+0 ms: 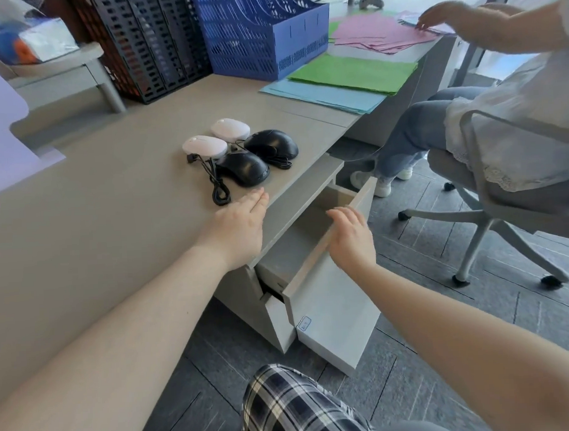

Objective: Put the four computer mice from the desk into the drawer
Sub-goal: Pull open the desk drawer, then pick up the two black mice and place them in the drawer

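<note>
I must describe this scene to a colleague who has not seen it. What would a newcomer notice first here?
Four computer mice huddle near the desk's front edge: two white mice behind, two black mice with cables in front. Below them the grey drawer stands open, apparently empty. The left hand lies flat on the desk near the mice; the right hand hovers, open, over the drawer.

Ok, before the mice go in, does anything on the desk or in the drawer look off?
Nothing serious. The drawer is open and looks empty. All four mice sit clustered near the desk edge; the near black mouse trails a looped cable close to the left hand, which could snag.
</note>
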Available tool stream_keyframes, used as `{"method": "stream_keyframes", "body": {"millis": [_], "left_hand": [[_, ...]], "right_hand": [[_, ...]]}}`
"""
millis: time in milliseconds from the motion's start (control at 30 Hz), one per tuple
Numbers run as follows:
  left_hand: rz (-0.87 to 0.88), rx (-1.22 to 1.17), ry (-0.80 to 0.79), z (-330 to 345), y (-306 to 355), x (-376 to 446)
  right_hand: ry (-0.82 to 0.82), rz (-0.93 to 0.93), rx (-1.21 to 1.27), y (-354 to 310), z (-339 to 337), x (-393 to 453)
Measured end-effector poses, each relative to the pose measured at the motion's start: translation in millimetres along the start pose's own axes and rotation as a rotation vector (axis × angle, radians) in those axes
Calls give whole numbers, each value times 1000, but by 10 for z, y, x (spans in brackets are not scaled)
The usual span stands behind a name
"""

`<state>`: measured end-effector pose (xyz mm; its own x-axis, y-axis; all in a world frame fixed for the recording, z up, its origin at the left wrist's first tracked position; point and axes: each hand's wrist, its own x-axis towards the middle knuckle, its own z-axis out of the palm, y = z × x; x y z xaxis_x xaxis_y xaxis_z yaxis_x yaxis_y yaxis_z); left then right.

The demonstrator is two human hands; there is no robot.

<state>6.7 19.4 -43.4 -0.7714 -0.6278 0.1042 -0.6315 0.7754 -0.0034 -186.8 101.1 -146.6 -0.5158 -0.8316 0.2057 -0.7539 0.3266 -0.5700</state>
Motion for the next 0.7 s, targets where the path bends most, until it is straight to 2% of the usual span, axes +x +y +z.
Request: {"method": "stream_keyframes", "body": {"millis": [100,200,367,567,700], "left_hand": [[-82,52,-51,43,160,-20],[-149,97,-67,67,255,-45],[-177,62,-107,28,294,-47],[-181,34,-121,8,400,-97],[-179,33,-116,-13,443,-136]], "right_hand": [[-207,-217,-140,-1,-84,71],[-302,-241,-248,-28,-184,103],[-431,-158,-348,16,-396,109],[-386,-31,-484,261,-640,-46],[-413,92,-580,390,-812,-212]]}}
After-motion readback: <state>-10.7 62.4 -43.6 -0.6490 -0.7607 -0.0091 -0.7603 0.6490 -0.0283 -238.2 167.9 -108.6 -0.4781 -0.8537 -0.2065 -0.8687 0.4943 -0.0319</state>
